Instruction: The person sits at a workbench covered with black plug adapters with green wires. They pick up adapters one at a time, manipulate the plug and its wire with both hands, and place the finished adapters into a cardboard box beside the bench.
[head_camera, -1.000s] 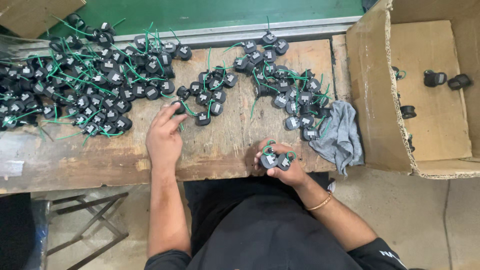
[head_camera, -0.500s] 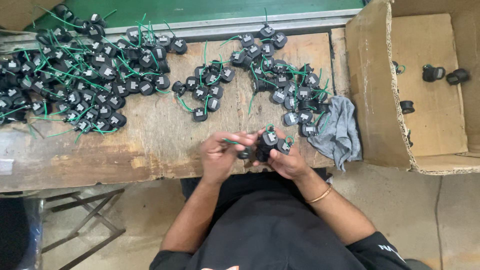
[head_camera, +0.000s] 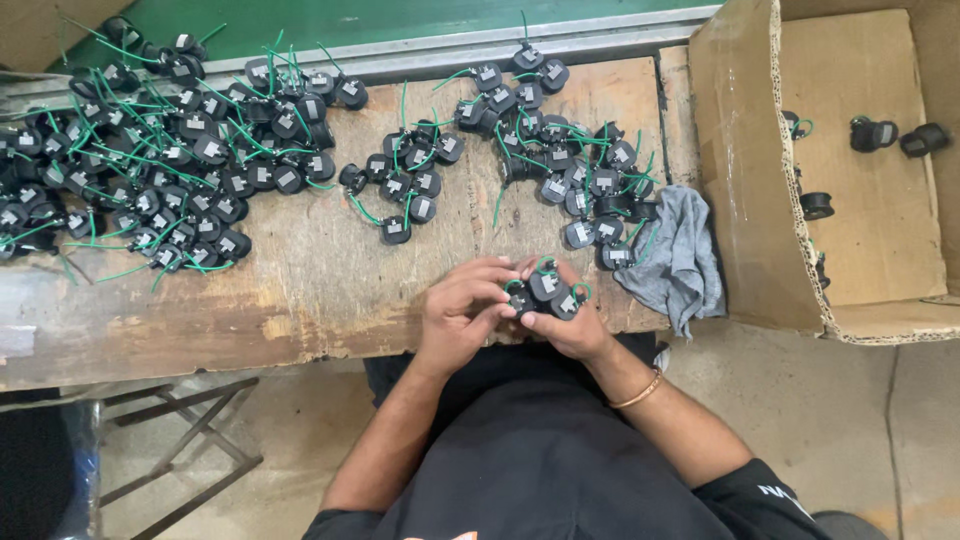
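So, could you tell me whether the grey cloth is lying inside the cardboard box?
No, the cloth lies on the bench beside the box.

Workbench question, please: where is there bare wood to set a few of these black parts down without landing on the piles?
The widest bare wood on the workbench runs along the near edge, below the big left pile and left of the left hand. A narrower strip separates the middle cluster from the right pile. It is crowded top left and around the grey rag.

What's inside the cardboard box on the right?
The cardboard box holds a few small black parts with green wire, loose on its floor. Its near wall hides anything lying against it.
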